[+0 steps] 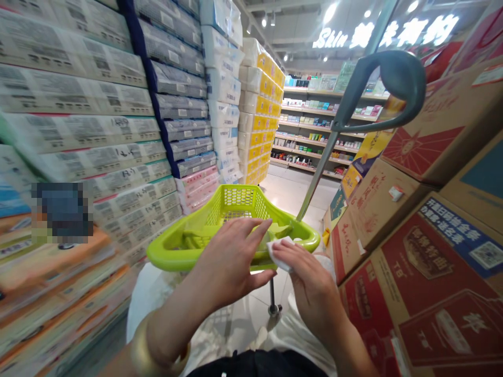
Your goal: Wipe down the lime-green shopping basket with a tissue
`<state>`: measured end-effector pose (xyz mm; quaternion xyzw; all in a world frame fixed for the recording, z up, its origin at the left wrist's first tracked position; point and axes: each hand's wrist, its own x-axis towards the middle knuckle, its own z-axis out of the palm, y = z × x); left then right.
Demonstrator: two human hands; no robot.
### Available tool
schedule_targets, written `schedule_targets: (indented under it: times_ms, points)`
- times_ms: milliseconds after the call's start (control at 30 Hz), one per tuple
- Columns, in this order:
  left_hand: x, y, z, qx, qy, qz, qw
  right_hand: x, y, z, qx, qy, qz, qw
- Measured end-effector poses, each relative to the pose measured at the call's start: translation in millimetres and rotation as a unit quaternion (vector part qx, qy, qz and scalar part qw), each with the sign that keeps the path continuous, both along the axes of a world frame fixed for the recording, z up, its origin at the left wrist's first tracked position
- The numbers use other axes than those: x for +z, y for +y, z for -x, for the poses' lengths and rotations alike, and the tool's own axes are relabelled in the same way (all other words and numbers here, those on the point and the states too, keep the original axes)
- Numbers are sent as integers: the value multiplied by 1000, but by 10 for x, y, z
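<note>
A lime green shopping basket point(173, 257) on a thin metal frame stands right in front of me. My left hand point(231, 256) reaches over its near rim, fingers extended and thumb apart, with nothing seen in it. At the right part of the same rim, my right hand point(304, 267) presses a folded white tissue point(280, 255) under its fingers. A grey pull handle point(377, 125) on a metal rod rises from the basket's right side. Green folded handles lie across the basket's opening, and its floor is partly hidden by my left hand.
Tall stacks of packaged paper point(78, 94) line the left. Cardboard cartons point(436, 272) are piled close on the right. Between them a tiled aisle point(281, 188) leads to shelves of small goods point(314, 123) at the back. A small wheel point(274, 310) shows below the basket.
</note>
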<state>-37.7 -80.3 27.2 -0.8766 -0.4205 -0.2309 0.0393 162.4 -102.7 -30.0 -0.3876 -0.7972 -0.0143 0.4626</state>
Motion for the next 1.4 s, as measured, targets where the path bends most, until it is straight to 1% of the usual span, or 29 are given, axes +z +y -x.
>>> schedule_targets:
  times_ms: [100, 133, 200, 267, 300, 333, 400, 467, 500, 533, 633, 667, 700, 800, 867, 933, 1033, 1067, 1100, 1200, 1267, 1300, 1400]
  points:
    - [-18, 61, -106, 3, 2, 10, 1000, -35, 36, -45, -72, 36, -17, 997]
    - [-20, 84, -128, 3, 5, 11, 1000, -42, 42, -44, -79, 39, -18, 996]
    - [-25, 133, -160, 8, 14, 12, 1000, -48, 46, -16, -53, 29, -12, 998]
    - [-37, 184, -185, 27, 28, 18, 999, -51, 58, 14, -18, 13, -2, 1000]
    - [-47, 209, -195, 40, 36, 25, 998, -55, 75, 16, -15, 11, 0, 1000]
    - [-61, 233, -203, 53, 45, 33, 997, -63, 99, 7, -25, 16, -2, 1000]
    - [-101, 275, -210, 71, 58, 46, 995, -86, 156, -28, -76, 37, -12, 996]
    - [-148, 307, -208, 78, 65, 39, 994, -112, 194, -40, -116, 58, -21, 991]
    - [-170, 318, -204, 78, 68, 29, 994, -123, 198, -25, -116, 60, -21, 991]
    - [-191, 327, -200, 78, 70, 18, 994, -131, 192, 4, -102, 56, -20, 993]
    - [-230, 335, -183, 74, 74, 4, 995, -149, 157, 95, -29, 34, -15, 999]
    - [-236, 332, -177, 73, 73, 2, 995, -156, 155, 102, -20, 33, -15, 999]
    - [-239, 327, -173, 74, 71, 1, 995, -165, 162, 90, -28, 39, -18, 999]
    - [-236, 300, -164, 80, 64, -3, 995, -197, 202, -1, -102, 78, -31, 991]
    - [-228, 276, -163, 83, 65, -5, 994, -211, 201, -24, -131, 91, -36, 987]
    - [-219, 251, -161, 85, 69, -9, 994, -215, 165, 18, -105, 78, -32, 991]
    - [-207, 218, -149, 84, 72, -13, 994, -208, 114, 98, -31, 48, -22, 998]
    - [-206, 209, -144, 83, 71, -13, 994, -206, 114, 100, -25, 48, -24, 998]
    - [-205, 202, -138, 83, 72, -13, 994, -205, 124, 85, -33, 55, -30, 998]
    - [-209, 187, -124, 84, 77, -14, 993, -203, 172, 12, -105, 88, -46, 989]
    - [-213, 180, -123, 84, 79, -16, 993, -200, 172, 17, -123, 89, -44, 987]
    - [-215, 177, -123, 83, 77, -18, 993, -199, 159, 45, -111, 81, -39, 990]
    - [-220, 164, -122, 74, 73, -26, 994, -199, 109, 155, -36, 47, -30, 998]
